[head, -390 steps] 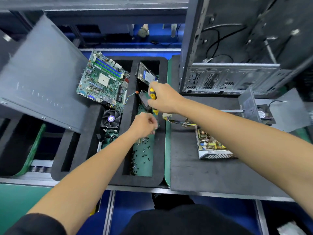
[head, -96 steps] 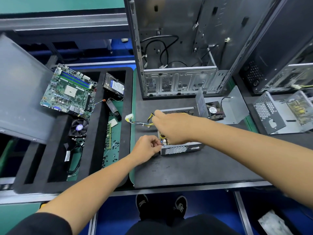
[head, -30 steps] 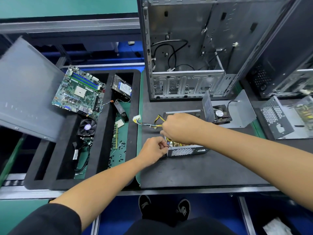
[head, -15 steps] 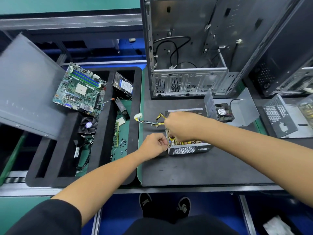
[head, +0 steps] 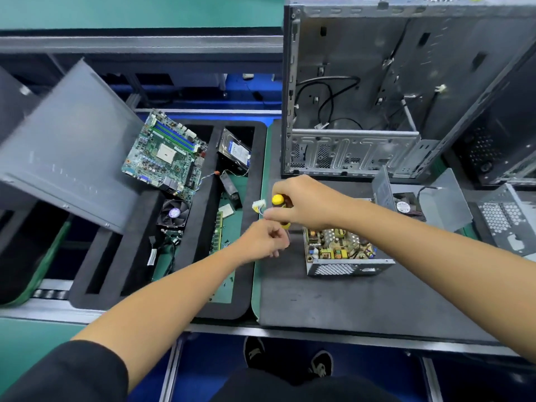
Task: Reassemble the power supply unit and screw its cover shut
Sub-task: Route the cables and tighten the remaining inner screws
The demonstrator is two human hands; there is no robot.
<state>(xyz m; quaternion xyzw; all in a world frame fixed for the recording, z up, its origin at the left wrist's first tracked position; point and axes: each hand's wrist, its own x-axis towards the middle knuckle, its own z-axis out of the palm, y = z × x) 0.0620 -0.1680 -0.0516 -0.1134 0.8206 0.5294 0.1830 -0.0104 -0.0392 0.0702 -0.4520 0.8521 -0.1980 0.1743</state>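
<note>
The open power supply unit (head: 345, 258) lies on the dark mat (head: 348, 300), its circuit board exposed and its perforated side facing me. Its cover (head: 443, 201), with a fan (head: 404, 205) on it, lies behind it to the right. My right hand (head: 304, 203) grips a yellow-and-black screwdriver (head: 279, 201) just left of the unit. My left hand (head: 265, 240) sits right below it, fingertips pinched at the screwdriver's shaft; whether they hold a screw is hidden. The unit's white cable plug (head: 259, 205) shows beside my right hand.
An empty PC case (head: 356, 152) stands behind the unit. A black foam tray (head: 203, 256) on the left holds a motherboard (head: 165, 155), a hard drive (head: 235, 152), a cooler fan (head: 174, 213) and several loose screws. Another opened supply (head: 504, 221) lies far right.
Both hands have moved left, off the power supply unit. The right hand, which was over the unit, now holds the screwdriver clear of it, and the circuit board is uncovered.
</note>
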